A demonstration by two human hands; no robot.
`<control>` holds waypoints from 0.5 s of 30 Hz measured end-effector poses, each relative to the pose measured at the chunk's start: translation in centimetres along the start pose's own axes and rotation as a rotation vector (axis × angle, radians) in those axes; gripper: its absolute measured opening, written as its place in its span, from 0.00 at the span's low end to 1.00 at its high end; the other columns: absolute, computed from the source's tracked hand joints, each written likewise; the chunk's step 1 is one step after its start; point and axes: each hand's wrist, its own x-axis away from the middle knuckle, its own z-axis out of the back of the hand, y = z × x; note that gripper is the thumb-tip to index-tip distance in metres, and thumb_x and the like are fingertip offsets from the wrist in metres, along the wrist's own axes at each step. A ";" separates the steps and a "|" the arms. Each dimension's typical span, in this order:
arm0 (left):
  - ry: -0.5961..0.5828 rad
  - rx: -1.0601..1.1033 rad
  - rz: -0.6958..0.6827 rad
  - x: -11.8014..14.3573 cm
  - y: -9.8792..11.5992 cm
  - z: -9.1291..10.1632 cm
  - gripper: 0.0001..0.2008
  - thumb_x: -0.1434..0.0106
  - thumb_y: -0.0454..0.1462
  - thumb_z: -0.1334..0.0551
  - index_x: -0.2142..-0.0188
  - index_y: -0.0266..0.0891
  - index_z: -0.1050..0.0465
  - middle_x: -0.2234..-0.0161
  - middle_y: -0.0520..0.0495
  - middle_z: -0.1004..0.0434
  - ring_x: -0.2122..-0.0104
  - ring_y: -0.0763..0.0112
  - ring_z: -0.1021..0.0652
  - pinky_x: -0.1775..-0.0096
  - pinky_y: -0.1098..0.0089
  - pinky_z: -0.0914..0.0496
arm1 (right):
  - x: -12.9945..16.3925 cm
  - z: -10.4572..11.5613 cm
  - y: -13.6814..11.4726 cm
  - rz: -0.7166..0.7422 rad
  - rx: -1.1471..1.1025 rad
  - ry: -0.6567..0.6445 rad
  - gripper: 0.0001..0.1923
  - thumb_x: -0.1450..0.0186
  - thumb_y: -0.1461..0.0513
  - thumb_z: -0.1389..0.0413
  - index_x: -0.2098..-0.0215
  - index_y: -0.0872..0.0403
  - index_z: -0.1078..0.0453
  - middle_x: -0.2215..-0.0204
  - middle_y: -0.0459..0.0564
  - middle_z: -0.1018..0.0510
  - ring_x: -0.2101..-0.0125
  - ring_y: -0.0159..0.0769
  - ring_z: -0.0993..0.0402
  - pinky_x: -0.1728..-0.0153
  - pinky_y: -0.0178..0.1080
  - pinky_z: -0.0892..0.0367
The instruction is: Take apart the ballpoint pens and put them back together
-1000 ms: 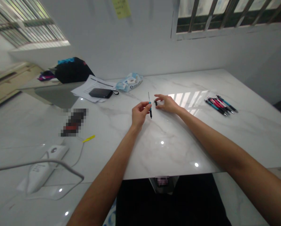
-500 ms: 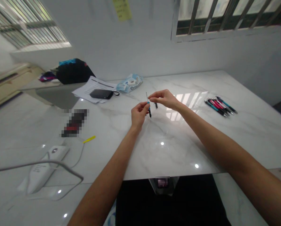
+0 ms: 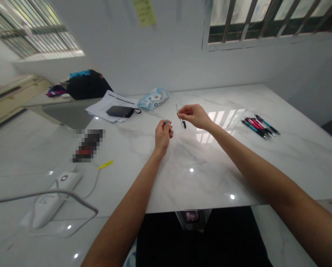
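At nine o'clock on the marble table (image 3: pixel 238 178), far left, a white handset (image 3: pixel 53 196) lies with its grey cable (image 3: pixel 57 193) looping round it, a yellow clip (image 3: pixel 105 164) just beyond at one o'clock from it. Further back, at eleven o'clock from the hands, a black pouch (image 3: pixel 119 111) rests on a sheaf of papers (image 3: pixel 107 102), and a blue plastic packet (image 3: pixel 153 98) lies beside them.

The left hand (image 3: pixel 163 134) is curled shut around a teal pen part (image 3: pixel 165 122); only its tip peeks out at twelve o'clock above the knuckles. Just to its right, at two o'clock and not touching it, the right hand (image 3: pixel 193 115) pinches a thin refill (image 3: pixel 178 113) with a black tip piece (image 3: pixel 184 124) between thumb and fingers; the refill slants up towards eleven o'clock, the black piece hanging below at the fingers' left edge. Both hands hover above the tabletop.

At three o'clock, well apart from the right hand, a bundle of pens (image 3: pixel 259 125) lies in a row; about seven, though the exact count cannot be told. Nothing lies between the two hands.
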 end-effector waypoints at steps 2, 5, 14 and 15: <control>0.035 -0.030 -0.015 0.0 0.2 0.1 0.13 0.35 0.47 0.30 0.62 0.42 0.27 0.75 0.58 0.34 0.80 0.80 0.36 0.78 0.76 0.42 | 0.6 -0.4 -0.1 0.003 0.135 -0.108 0.05 0.36 0.62 0.30 0.63 0.57 0.17 0.68 0.50 0.13 0.65 0.36 0.16 0.60 0.36 0.26; 0.067 -0.085 -0.066 -0.1 0.4 0.3 0.18 0.40 0.50 0.25 0.63 0.41 0.24 0.75 0.56 0.32 0.79 0.79 0.34 0.77 0.76 0.40 | 1.4 -1.1 -0.7 0.008 0.242 -0.219 0.03 0.34 0.64 0.32 0.62 0.56 0.15 0.66 0.51 0.11 0.63 0.37 0.14 0.59 0.36 0.25; 0.217 0.009 -0.073 -0.9 1.1 1.3 0.14 0.42 0.44 0.26 0.63 0.40 0.23 0.68 0.52 0.20 0.80 0.83 0.34 0.78 0.77 0.42 | 1.0 1.8 -1.1 -0.259 0.706 -0.259 0.16 0.33 0.67 0.32 0.47 0.55 0.17 0.59 0.54 0.11 0.60 0.40 0.15 0.56 0.38 0.25; 0.203 -0.019 -0.073 -0.9 1.1 1.4 0.14 0.42 0.44 0.26 0.61 0.41 0.23 0.68 0.52 0.20 0.80 0.82 0.34 0.78 0.77 0.41 | 0.8 2.2 -0.6 -0.287 0.754 -0.204 0.19 0.33 0.66 0.31 0.44 0.56 0.19 0.56 0.56 0.11 0.59 0.42 0.15 0.56 0.39 0.24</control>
